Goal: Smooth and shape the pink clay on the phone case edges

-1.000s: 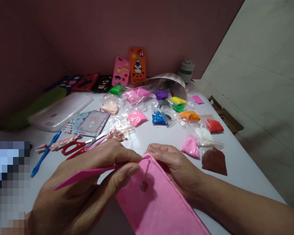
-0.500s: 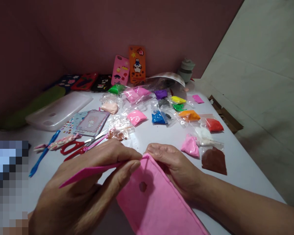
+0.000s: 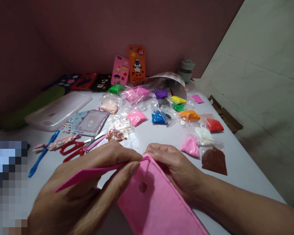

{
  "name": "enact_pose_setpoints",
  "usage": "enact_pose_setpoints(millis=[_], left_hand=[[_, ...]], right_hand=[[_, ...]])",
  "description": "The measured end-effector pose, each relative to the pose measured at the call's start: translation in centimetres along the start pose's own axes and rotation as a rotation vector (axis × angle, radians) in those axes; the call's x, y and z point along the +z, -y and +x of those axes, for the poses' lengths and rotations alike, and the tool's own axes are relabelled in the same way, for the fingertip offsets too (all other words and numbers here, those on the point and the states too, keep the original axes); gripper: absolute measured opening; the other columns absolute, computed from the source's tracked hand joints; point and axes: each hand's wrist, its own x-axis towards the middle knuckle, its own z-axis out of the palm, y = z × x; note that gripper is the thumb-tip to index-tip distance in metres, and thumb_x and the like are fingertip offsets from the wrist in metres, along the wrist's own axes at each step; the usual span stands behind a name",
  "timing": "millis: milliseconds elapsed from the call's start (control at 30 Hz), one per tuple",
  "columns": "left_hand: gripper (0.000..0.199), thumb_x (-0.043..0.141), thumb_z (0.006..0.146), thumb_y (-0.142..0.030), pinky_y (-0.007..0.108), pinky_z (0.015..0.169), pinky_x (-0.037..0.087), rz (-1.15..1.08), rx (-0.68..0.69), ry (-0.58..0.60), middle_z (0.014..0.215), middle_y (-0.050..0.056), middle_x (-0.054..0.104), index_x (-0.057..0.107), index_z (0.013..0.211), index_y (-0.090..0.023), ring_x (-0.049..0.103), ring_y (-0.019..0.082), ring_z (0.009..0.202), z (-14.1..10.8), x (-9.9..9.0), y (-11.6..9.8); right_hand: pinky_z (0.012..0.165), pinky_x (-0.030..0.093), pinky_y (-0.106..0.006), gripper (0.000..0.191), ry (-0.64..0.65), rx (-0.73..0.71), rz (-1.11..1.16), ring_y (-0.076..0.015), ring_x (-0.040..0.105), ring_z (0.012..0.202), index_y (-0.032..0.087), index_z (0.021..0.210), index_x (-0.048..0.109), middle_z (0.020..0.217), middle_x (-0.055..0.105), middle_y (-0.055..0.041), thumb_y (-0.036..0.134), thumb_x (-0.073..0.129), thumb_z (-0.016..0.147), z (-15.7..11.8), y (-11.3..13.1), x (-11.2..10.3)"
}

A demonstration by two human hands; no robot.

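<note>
My left hand [image 3: 95, 182] is closed in a pinch around a flat pink clay modelling tool [image 3: 82, 177]. The tool's thin tip meets the top corner of a phone case [image 3: 159, 209] covered in pink clay. A small round hole shows in the clay near that corner, and a raised rim runs along the right edge. Gripping the case at the same corner is my right hand [image 3: 171, 166], its thumb on top and its other fingers mostly hidden behind. The lower end of the case runs out of view.
Bags of coloured clay, among them blue [image 3: 159, 117], red [image 3: 214, 124] and brown [image 3: 213, 160], lie across the white table. Red-handled scissors [image 3: 72, 147], a blue tool [image 3: 42, 155] and a clear case [image 3: 58, 111] are at left. Decorated cases [image 3: 137, 63] lean on the back wall.
The pink tool has tilted slightly, its wide end shifting a little left and down with my left hand. My right hand and the case stay almost still.
</note>
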Motion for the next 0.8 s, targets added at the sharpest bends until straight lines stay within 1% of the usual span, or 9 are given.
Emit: enact_pose_setpoints(millis=[100, 267, 400, 533, 667, 800], left_hand=[[0.012, 0.055, 0.087, -0.027, 0.016, 0.057, 0.050, 0.015, -0.002, 0.009, 0.081, -0.010, 0.069, 0.060, 0.090, -0.037, 0.065, 0.011, 0.073, 0.06, 0.00, -0.07], [0.009, 0.055, 0.087, -0.028, 0.015, 0.056, 0.048, 0.027, 0.000, 0.025, 0.078, -0.009, 0.068, 0.060, 0.088, -0.035, 0.064, 0.010, 0.070, -0.13, -0.14, -0.15], [0.009, 0.053, 0.088, -0.030, 0.016, 0.057, 0.048, 0.027, 0.002, -0.003, 0.078, -0.009, 0.068, 0.059, 0.088, -0.037, 0.065, 0.010, 0.070, -0.29, -0.09, -0.01], [0.010, 0.052, 0.088, -0.030, 0.017, 0.060, 0.049, 0.065, -0.009, 0.004, 0.079, -0.009, 0.068, 0.059, 0.089, -0.037, 0.065, 0.010, 0.072, -0.35, 0.00, 0.03], [0.008, 0.053, 0.088, -0.031, 0.017, 0.059, 0.049, 0.079, -0.009, 0.001, 0.079, -0.010, 0.067, 0.059, 0.089, -0.037, 0.064, 0.010, 0.071, -0.52, 0.08, -0.16], [0.008, 0.055, 0.087, -0.030, 0.015, 0.056, 0.048, 0.059, -0.057, -0.028, 0.078, -0.011, 0.068, 0.059, 0.088, -0.037, 0.063, 0.009, 0.069, -0.53, 0.15, -0.27]], right_hand=[[0.050, 0.037, -0.019, 0.022, 0.002, 0.003, 0.003, -0.0072, 0.045, 0.049, 0.014, 0.066, 0.051, 0.057, 0.050, 0.0029, 0.022, 0.064, 0.081, 0.00, 0.04, 0.06], [0.049, 0.035, -0.019, 0.022, 0.002, -0.004, -0.002, -0.0074, 0.045, 0.048, 0.014, 0.065, 0.051, 0.056, 0.050, 0.0030, 0.023, 0.066, 0.080, 0.00, -0.02, 0.19], [0.050, 0.035, -0.019, 0.024, -0.019, -0.002, -0.029, -0.0070, 0.043, 0.048, 0.014, 0.066, 0.050, 0.056, 0.048, 0.0036, 0.026, 0.067, 0.080, -0.05, -0.15, 0.26], [0.050, 0.034, -0.019, 0.026, -0.025, -0.005, -0.047, -0.0070, 0.042, 0.048, 0.015, 0.067, 0.050, 0.057, 0.048, 0.0035, 0.029, 0.067, 0.080, -0.08, -0.13, 0.22], [0.051, 0.034, -0.019, 0.027, -0.023, -0.009, -0.077, -0.0067, 0.041, 0.049, 0.015, 0.067, 0.049, 0.058, 0.046, 0.0038, 0.030, 0.067, 0.080, -0.12, -0.04, 0.12], [0.051, 0.034, -0.019, 0.027, -0.020, -0.014, -0.073, -0.0069, 0.040, 0.049, 0.015, 0.067, 0.048, 0.058, 0.046, 0.0037, 0.030, 0.066, 0.082, -0.12, -0.04, 0.01]])
